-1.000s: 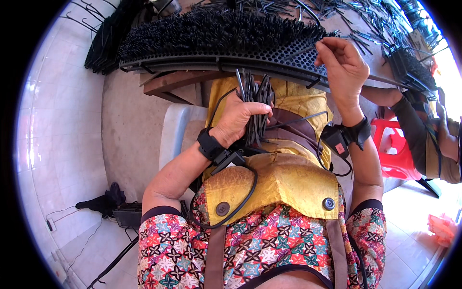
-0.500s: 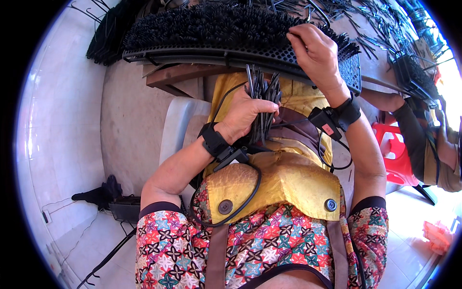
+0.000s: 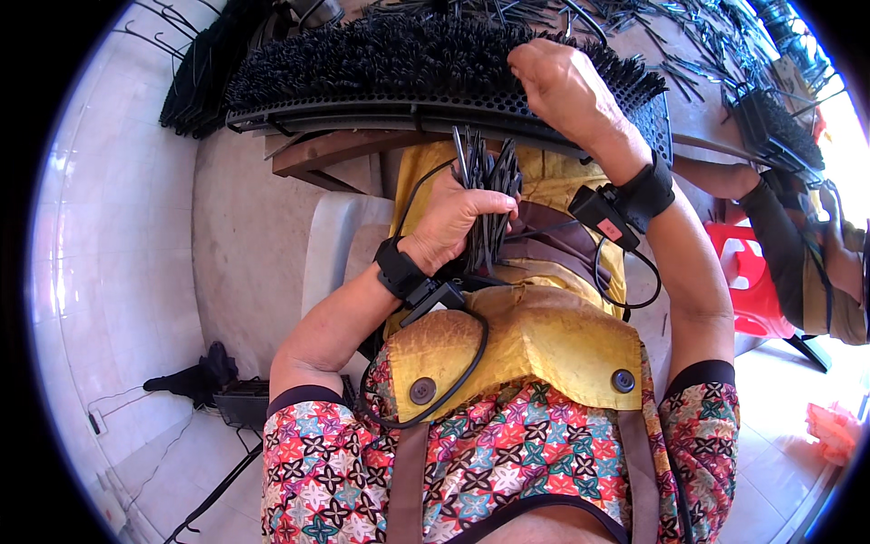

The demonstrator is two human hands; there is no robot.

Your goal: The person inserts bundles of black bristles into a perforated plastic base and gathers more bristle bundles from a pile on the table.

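Note:
My left hand (image 3: 451, 216) is closed round a bundle of thin black strips (image 3: 492, 186), held upright in front of my apron with the thumb across it. Beyond it stands a long black rack (image 3: 349, 121) with a perforated plate. Black strips (image 3: 381, 65) stand densely packed in most of its holes. Over the rack's right part, my right hand (image 3: 569, 98) is bent at the wrist with its fingers pinched together. Its fingertips are at the edge of the packed strips, and whatever they hold is hidden. Some bare holes (image 3: 654, 122) show at the rack's right end.
Loose black strips (image 3: 680, 77) are scattered over the table behind the rack. A smaller filled rack (image 3: 775, 127) stands at the right, near another person's arm (image 3: 720, 177) and a red stool (image 3: 752, 281). Black racks (image 3: 204, 77) hang at the left wall.
My right hand has moved left along the rack, its fingers now turned further down. My left hand keeps the bundle in about the same place. The view has shifted slightly.

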